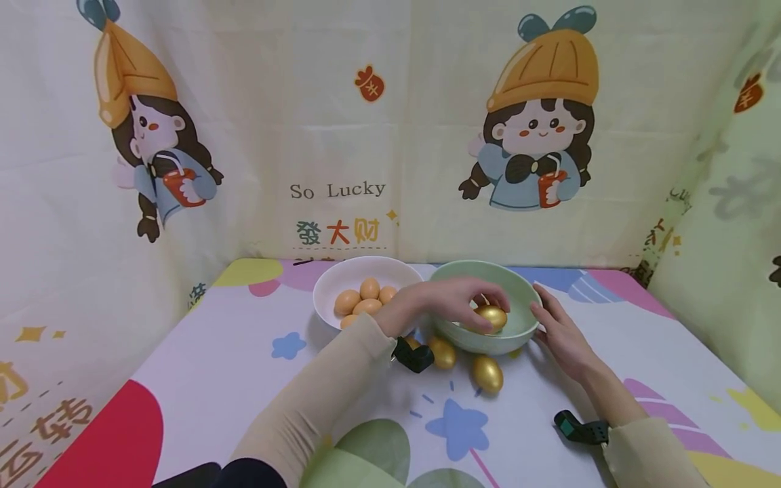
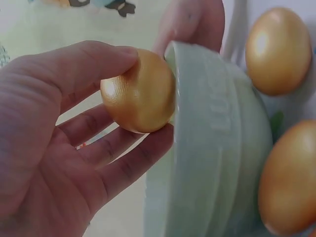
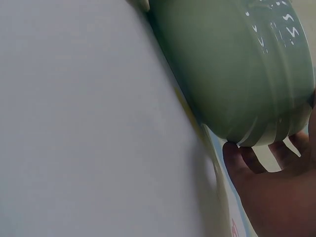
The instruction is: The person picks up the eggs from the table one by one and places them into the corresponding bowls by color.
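My left hand (image 1: 460,299) reaches over the pale green bowl (image 1: 509,344) and pinches a golden egg (image 2: 140,96) between thumb and fingers. In the left wrist view the egg overlaps the bowl's rim. My right hand (image 1: 564,340) holds the bowl's right side, its fingers (image 3: 242,160) around the outer wall. Two golden eggs, one nearer me (image 1: 488,375) and one further left (image 1: 442,353), lie on the table in front of the bowl. Another golden egg (image 1: 412,343) is mostly hidden behind the left wrist. The left hand covers part of the bowl's inside.
A white bowl (image 1: 323,298) with several brown eggs (image 1: 348,301) stands left of the green one, partly behind my left forearm. The table is covered by a patterned cloth (image 1: 232,379). A printed curtain (image 1: 342,149) hangs behind the table and along its sides.
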Demonstrator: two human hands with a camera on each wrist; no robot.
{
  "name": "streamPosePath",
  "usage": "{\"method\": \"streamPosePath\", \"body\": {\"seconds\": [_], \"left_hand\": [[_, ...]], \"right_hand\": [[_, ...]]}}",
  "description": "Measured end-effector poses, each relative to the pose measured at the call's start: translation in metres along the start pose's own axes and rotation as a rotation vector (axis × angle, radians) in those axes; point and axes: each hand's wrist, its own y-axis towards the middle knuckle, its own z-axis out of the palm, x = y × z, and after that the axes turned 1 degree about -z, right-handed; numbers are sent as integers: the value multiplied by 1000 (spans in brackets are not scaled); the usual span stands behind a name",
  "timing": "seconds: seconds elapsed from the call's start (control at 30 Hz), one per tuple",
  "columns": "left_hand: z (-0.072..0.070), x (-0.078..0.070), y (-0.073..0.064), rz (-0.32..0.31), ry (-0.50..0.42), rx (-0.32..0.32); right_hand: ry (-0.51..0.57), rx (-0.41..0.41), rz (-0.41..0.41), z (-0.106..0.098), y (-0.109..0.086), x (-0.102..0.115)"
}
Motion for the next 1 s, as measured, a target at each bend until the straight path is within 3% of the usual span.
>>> {"method": "streamPosePath", "body": {"seconds": [0.33, 1.0], "left_hand": [[-1, 23, -3, -11, -44, -18], [3, 41, 6, -136, 127, -2]], "right_hand": [[12, -11, 21, 1, 0, 0], [16, -14, 30, 1, 2, -1]]}}
